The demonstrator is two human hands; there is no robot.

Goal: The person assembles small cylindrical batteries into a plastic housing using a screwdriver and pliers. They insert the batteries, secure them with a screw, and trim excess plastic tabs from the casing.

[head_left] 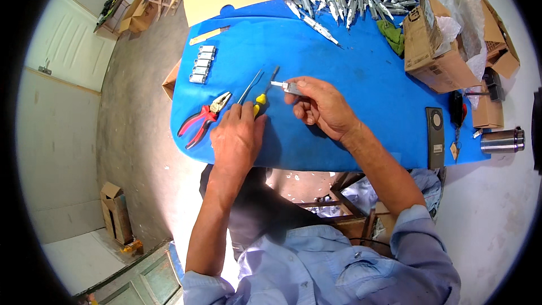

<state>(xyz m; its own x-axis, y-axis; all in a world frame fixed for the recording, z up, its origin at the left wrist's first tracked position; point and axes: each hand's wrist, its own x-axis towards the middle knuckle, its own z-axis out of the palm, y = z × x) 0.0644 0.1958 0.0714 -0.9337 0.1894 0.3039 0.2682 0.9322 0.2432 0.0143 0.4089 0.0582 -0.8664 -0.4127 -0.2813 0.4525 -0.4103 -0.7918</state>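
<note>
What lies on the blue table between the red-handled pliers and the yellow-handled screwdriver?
In the head view, a thin metal rod lies between the pliers and the screwdriver, with the left hand resting over its near end.
</note>
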